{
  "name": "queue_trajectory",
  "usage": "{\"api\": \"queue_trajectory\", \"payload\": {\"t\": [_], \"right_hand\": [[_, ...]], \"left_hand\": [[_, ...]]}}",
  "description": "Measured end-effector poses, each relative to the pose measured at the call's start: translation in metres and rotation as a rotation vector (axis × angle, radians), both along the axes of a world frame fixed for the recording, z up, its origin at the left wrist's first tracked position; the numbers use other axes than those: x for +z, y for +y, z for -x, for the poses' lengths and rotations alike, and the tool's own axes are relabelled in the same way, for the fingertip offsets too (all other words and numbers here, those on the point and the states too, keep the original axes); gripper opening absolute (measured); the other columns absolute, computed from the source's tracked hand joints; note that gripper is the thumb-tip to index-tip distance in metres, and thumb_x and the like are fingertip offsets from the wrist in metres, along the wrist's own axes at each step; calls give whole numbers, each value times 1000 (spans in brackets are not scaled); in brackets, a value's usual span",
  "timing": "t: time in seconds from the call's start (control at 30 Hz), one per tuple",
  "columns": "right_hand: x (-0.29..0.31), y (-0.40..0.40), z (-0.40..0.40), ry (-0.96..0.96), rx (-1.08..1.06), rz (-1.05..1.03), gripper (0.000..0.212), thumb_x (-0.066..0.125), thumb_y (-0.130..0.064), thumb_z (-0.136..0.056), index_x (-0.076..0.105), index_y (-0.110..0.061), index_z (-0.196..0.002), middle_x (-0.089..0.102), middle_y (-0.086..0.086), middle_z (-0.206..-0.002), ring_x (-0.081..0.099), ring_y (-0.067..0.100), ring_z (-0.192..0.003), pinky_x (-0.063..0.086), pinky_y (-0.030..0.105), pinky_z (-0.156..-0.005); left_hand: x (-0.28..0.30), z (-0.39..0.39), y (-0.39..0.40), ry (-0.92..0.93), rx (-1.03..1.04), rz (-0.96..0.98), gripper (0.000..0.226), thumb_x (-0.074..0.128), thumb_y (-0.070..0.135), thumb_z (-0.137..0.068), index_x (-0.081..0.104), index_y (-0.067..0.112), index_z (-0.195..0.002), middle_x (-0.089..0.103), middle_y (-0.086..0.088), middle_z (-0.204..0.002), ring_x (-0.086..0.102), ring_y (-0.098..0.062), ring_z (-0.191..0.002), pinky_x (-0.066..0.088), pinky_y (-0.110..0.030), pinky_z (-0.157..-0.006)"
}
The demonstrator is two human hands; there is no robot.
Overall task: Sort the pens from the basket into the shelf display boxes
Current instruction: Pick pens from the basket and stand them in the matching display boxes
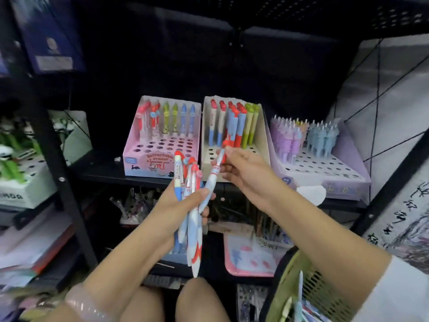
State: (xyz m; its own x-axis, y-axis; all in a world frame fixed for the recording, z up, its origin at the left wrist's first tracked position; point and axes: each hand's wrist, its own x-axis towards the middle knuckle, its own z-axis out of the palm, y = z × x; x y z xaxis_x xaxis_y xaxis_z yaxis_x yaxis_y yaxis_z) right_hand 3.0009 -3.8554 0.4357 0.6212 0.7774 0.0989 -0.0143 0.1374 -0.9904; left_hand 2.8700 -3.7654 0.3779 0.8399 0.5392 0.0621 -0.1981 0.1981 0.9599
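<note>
My left hand grips a bundle of several red, white and blue pens, tips pointing down. My right hand pinches the upper part of one more red-capped pen, whose lower end still lies against the bundle. Straight behind it on the shelf stands a beige display box with red-blue and green pens in its back rows. A pink display box stands to its left, a purple one to its right. The green basket with more pens hangs at the lower right.
A black metal shelf upright runs down the left, with a green panda pen box beyond it. Lower shelves hold a pink tray and loose stationery. My knees are at the bottom.
</note>
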Motion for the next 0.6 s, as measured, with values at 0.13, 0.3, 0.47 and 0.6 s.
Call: {"api": "queue_trajectory", "payload": {"t": [0.13, 0.3, 0.47, 0.6], "right_hand": [[39, 41, -14, -232, -168, -35, 13, 52, -18, -96, 58, -7, -100, 64, 4, -80, 62, 6, -65, 53, 15, -63], [66, 104, -20, -589, -271, -17, 11, 57, -16, -92, 48, -17, -87, 66, 4, -79, 66, 7, -69, 56, 24, -69], [60, 159, -12, -765, -297, 87, 18, 60, -19, -90, 45, -19, -80, 70, 14, -83, 68, 23, -81, 54, 41, -80], [44, 183, -9, -929, -195, 298, 16, 60, -22, -90, 46, -13, -88, 68, 11, -82, 65, 23, -82, 51, 36, -77]], "left_hand": [[2, 16, 38, 7, 90, 70, 36, 65, 32, -71, 65, 9, -99, 67, -1, -65, 56, -10, -49, 49, -23, -49], [1, 34, 82, -8, 224, 71, 31, 65, 38, -65, 73, 13, -82, 60, 0, -55, 58, -10, -49, 49, -21, -48], [3, 42, 105, -62, 310, 94, 31, 64, 33, -68, 70, 11, -89, 66, 1, -60, 60, -7, -52, 51, -18, -50], [3, 46, 113, -82, 290, 107, 42, 63, 32, -70, 65, 4, -101, 66, 5, -61, 58, -6, -54, 50, -18, -50]]}}
